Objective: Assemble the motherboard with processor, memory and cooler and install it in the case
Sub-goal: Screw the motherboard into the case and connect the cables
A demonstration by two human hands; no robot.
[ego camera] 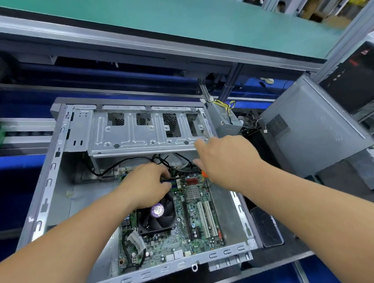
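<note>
A green motherboard lies inside the open grey case, with a black fan cooler with a purple sticker mounted on it. My left hand rests over the memory slots at the board's far edge, fingers curled on a black cable. My right hand reaches over the board's far right corner, fingers bent near the cables; an orange thing shows under its palm. What its fingertips touch is hidden.
A metal drive cage spans the far side of the case. A power supply with yellow wires sits at the back right, beside another grey case. A black phone lies right of the case.
</note>
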